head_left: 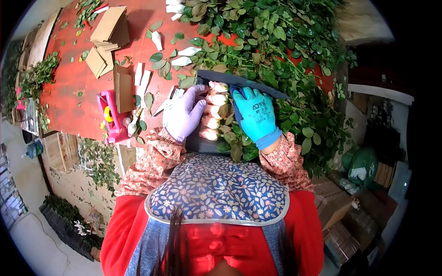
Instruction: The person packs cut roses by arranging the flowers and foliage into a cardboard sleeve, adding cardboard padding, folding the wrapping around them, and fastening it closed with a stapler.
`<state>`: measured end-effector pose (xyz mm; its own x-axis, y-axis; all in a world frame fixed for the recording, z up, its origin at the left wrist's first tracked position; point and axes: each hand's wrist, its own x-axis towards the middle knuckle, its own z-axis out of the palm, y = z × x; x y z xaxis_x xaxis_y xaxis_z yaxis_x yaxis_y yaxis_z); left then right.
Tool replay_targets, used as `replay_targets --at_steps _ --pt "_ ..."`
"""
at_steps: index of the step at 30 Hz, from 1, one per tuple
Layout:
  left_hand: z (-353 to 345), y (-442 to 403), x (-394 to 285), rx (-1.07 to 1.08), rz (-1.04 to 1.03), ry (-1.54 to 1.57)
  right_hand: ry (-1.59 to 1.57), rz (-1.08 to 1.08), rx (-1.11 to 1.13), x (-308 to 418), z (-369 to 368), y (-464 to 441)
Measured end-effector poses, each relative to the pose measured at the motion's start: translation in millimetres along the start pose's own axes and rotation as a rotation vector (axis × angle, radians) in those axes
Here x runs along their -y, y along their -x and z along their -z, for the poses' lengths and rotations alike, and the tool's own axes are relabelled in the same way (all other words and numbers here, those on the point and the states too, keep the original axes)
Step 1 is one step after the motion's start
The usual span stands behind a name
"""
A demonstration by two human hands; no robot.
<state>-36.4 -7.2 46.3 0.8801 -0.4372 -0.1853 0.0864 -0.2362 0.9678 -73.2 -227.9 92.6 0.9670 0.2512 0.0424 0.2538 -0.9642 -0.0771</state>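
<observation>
A row of several pale pink roses (pixel 211 111) lies with the heads facing left on a dark board (pixel 202 146). At the flower heads, my left hand (pixel 183 115), in a lavender glove, rests with thumb and forefinger apart, touching their left side. My right hand (pixel 258 115), in a teal and dark blue glove, curls over the leafy stems just right of the blooms; its fingertips are partly hidden. Behind both hands rises the dark upright edge (pixel 244 83) of the board.
Leafy stems (pixel 276 32) pile over the right and back of the red table (pixel 69 92). Cardboard pieces (pixel 110 30), a pink tape dispenser (pixel 110 117) and white sleeve-like pieces (pixel 189 51) lie to the left. Cardboard boxes (pixel 331 202) stand at lower right.
</observation>
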Motion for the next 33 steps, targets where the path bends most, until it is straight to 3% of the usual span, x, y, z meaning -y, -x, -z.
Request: replay_targets --at_steps 5,9,12,17,19,20,22,27,33 --pt "18 23 -37 -0.174 -0.162 -0.343 -0.04 0.006 -0.005 -2 6 2" --pt "16 37 -45 -0.046 -0.102 -0.472 -0.034 0.014 -0.008 0 8 0" --pt "6 36 -34 0.029 0.026 -0.403 -0.025 0.02 -0.01 2 9 -1" --pt "5 31 -33 0.035 0.036 -0.454 0.011 0.03 0.009 1 12 1" --pt "8 30 -42 -0.002 -0.091 -0.586 -0.086 -0.016 0.092 4 21 1" --pt "11 29 -43 -0.026 -0.333 -0.665 -0.089 -0.02 0.091 5 25 3" --pt "12 30 -58 0.019 -0.378 -0.73 -0.093 0.066 -0.014 7 38 6" --pt "-3 27 -63 0.099 -0.582 -0.939 -0.056 0.097 0.051 23 44 0" --pt "-2 19 -49 0.096 -0.572 -0.891 -0.055 0.051 0.107 19 14 -3"
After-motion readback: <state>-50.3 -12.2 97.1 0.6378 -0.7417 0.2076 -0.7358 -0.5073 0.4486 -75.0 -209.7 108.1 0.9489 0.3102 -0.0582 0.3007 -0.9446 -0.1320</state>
